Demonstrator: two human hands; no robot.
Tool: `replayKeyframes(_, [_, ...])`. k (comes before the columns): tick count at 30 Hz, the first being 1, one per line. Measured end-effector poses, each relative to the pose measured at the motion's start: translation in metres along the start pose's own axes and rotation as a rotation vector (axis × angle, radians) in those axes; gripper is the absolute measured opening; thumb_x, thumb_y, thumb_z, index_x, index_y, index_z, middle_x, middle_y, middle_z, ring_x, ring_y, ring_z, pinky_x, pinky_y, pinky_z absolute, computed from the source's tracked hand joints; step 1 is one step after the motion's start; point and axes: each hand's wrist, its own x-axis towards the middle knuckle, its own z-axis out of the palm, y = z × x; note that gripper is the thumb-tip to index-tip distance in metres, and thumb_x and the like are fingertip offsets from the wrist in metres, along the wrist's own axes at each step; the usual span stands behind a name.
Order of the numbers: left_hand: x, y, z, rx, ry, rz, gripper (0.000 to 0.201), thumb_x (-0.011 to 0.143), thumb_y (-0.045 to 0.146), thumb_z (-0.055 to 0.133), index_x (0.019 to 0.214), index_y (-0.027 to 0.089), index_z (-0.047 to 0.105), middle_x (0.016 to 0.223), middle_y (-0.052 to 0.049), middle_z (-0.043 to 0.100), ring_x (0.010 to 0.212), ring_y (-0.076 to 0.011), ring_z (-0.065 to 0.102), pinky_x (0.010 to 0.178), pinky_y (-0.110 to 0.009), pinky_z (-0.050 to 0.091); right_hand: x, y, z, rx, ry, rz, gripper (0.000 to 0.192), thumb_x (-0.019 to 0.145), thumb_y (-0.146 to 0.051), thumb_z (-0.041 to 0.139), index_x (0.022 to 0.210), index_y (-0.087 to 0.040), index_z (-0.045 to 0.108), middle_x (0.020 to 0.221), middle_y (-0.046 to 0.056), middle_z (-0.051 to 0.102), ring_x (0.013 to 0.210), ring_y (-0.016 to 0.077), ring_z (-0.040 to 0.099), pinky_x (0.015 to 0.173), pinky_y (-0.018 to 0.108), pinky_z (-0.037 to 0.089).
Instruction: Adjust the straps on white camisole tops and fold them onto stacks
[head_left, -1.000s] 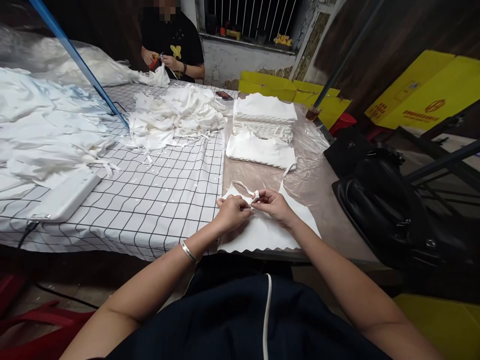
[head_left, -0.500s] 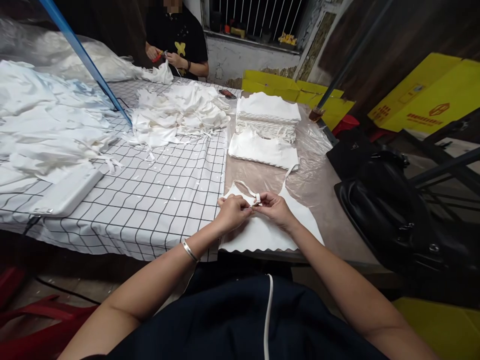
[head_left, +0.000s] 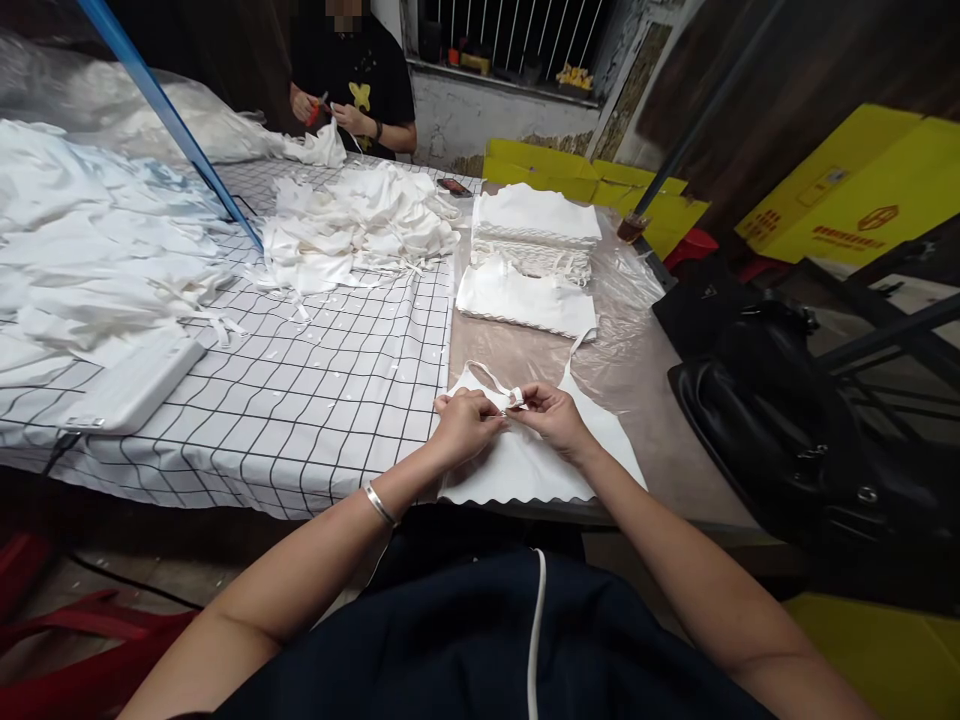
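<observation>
A white strappy top [head_left: 540, 465] with a scalloped hem lies flat at the table's near edge, one thin strap stretching up at its right. Over its upper part, my left hand [head_left: 469, 425] and my right hand [head_left: 551, 415] meet, fingertips almost touching. Both pinch the looped shoulder strap [head_left: 487, 376] near a small bunched bit of it. The fingers hide the exact spot they grip. Just beyond the top sits a folded white garment [head_left: 525, 300], and behind that a stack of folded white garments [head_left: 534, 220].
Loose white garments [head_left: 360, 225] heap on the checked cloth [head_left: 322, 400], with a bigger pile [head_left: 90, 230] at left. A white power strip [head_left: 135, 385] lies near the front. A blue post [head_left: 172, 130] rises there. Black bags [head_left: 780, 400] stand at right. Across the table, a person [head_left: 352, 85] holds red-handled scissors.
My hands stay in nearly the same place, with only slight finger movement at the strap. The scissors in the other person's hand have shifted a little.
</observation>
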Motion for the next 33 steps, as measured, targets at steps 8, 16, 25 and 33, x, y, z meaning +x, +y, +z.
replayKeyframes(8, [0.0,0.001,0.001,0.008,0.007,-0.006,0.011,0.079,0.019,0.068,0.069,0.018,0.07,0.082,-0.002,0.068,0.095,-0.0224,0.057,0.089,-0.043,0.026,0.002,0.004,0.005,-0.039,-0.013,-0.002,0.039,0.057,-0.046,0.085,0.072,-0.019,0.062,0.071,0.001,0.062,0.067,0.0151,0.055,0.066,0.03,0.043])
replayKeyframes(16, [0.001,-0.001,0.003,0.003,0.017,-0.024,0.01,0.079,0.02,0.069,0.07,0.018,0.069,0.084,-0.003,0.069,0.092,-0.0218,0.058,0.092,-0.045,0.028,-0.002,-0.001,-0.001,-0.217,0.014,-0.087,0.026,0.065,-0.042,0.076,0.068,-0.02,0.062,0.069,0.0,0.06,0.063,0.0131,0.044,0.06,0.027,0.036])
replayKeyframes(25, [-0.043,-0.012,0.006,0.54,0.154,0.512,0.025,0.091,0.023,0.052,0.113,0.017,0.062,0.122,-0.011,0.062,0.114,-0.0266,0.052,0.109,-0.051,0.022,0.007,-0.025,-0.002,0.219,-0.137,0.386,0.017,0.057,-0.018,0.07,0.073,-0.019,0.062,0.076,0.0,0.067,0.072,0.0142,0.057,0.066,0.025,0.043])
replayKeyframes(33, [-0.077,-0.053,0.009,0.68,-0.11,0.698,0.056,0.097,0.055,0.037,0.144,0.025,0.043,0.151,-0.006,0.043,0.14,-0.0316,0.032,0.115,-0.05,0.015,0.093,-0.056,0.012,0.536,-0.109,0.538,0.019,0.071,-0.003,0.058,0.072,-0.02,0.049,0.087,0.007,0.07,0.082,0.0172,0.064,0.079,0.032,0.053])
